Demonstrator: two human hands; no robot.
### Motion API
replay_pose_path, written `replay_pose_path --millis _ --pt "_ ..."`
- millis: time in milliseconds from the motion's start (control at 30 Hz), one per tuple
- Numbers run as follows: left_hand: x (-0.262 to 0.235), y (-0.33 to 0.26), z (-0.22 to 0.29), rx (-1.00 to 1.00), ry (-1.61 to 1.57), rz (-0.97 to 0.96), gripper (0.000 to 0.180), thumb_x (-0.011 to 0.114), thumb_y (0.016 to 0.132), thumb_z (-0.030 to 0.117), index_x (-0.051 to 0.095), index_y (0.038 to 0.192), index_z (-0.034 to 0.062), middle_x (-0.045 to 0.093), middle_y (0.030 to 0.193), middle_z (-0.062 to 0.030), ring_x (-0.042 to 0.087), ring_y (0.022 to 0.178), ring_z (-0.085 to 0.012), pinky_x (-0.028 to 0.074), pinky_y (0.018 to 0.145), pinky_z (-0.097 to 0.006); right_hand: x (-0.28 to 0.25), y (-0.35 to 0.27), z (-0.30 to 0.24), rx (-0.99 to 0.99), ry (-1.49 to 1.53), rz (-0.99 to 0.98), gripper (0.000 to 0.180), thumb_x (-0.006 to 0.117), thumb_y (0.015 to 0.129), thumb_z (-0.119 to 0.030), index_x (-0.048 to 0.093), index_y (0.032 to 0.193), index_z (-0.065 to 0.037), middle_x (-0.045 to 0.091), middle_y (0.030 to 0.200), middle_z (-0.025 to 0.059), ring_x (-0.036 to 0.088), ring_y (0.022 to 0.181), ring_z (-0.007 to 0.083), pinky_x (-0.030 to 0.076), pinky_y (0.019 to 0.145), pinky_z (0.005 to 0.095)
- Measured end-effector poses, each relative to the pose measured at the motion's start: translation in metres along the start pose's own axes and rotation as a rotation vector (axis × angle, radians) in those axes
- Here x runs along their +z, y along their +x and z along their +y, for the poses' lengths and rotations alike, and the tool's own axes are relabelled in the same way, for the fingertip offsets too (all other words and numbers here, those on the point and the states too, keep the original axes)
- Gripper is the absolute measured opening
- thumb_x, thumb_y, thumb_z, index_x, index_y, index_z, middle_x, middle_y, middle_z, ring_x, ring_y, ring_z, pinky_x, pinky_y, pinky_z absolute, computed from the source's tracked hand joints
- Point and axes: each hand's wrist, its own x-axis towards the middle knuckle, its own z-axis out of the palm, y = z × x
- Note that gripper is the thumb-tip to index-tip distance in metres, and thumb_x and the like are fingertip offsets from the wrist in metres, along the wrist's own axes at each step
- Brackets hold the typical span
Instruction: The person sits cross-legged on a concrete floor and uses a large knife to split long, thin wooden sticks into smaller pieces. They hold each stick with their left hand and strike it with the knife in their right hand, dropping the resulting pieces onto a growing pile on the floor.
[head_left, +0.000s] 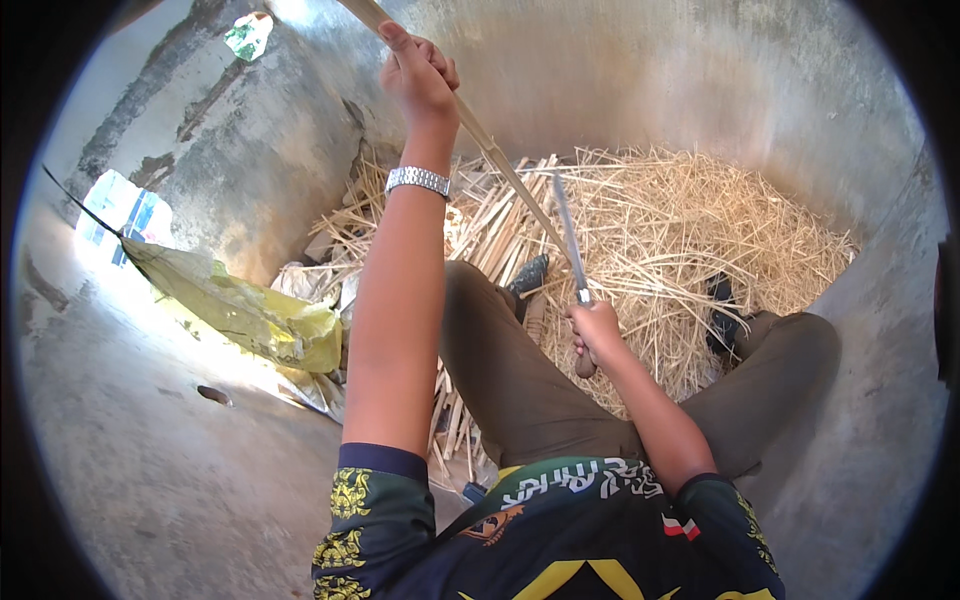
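Observation:
Raised at the upper left, my left hand is closed round a long, pale split bamboo strip. The strip slants from the top edge down toward my legs, and its lower end lies beside a knife blade. My right hand, low between my knees, grips the wooden handle of this long knife. Its narrow blade points up and away from me, close to the strip; whether the two touch, I cannot tell. A metal band circles my left wrist.
Thin pale shavings are heaped across the floor ahead. Cut strips lie left of them. A yellowish plastic sheet hangs at the left on a dark cord. A curved grey concrete wall surrounds me. My bent legs frame the work area.

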Motion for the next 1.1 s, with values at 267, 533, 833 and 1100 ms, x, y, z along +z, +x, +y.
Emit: replay_pose_path --millis 267,533,833,1100 --pt "0.003 0.041 0.025 0.052 0.175 -0.263 0.066 0.043 0.100 0.067 0.044 0.107 0.0011 0.059 0.070 -0.0088 0.061 0.064 -0.0229 0.052 0.071 -0.037 -0.001 0.004 -0.004 -0.009 0.023 0.010 0.019 0.066 0.086 -0.007 0.049 0.078 -0.005 0.046 0.055 0.0010 0.042 0.039 0.0112 0.035 0.036 0.0303" --pt "0.027 0.066 0.074 0.028 -0.089 -0.118 0.048 0.040 0.105 0.060 0.047 0.091 0.0148 0.037 0.059 0.0037 0.037 0.048 -0.0110 0.030 0.043 -0.027 0.008 -0.023 -0.025 -0.080 0.017 -0.054 0.021 0.069 0.087 -0.013 0.052 0.078 -0.003 0.049 0.057 0.0010 0.047 0.043 0.0121 0.038 0.039 0.0314" --pt "0.036 0.056 0.080 -0.008 -0.141 -0.276 0.022 0.042 0.098 0.027 0.050 0.104 0.0075 0.028 0.057 0.0048 0.024 0.044 -0.0104 0.019 0.041 -0.029 0.010 -0.061 -0.048 -0.606 0.088 0.068 0.026 0.067 0.092 -0.016 0.059 0.073 -0.001 0.057 0.062 0.0007 0.053 0.058 0.0078 0.041 0.055 0.0308" --pt "0.061 0.053 0.063 -0.007 -0.103 -0.263 0.021 0.041 0.099 0.028 0.051 0.098 0.0091 0.027 0.055 0.0049 0.025 0.043 -0.0098 0.019 0.040 -0.028 -0.002 -0.030 -0.035 -0.334 -0.214 0.039 0.019 0.068 0.080 -0.018 0.061 0.073 -0.002 0.059 0.061 0.0051 0.054 0.055 0.0161 0.045 0.057 0.0357"
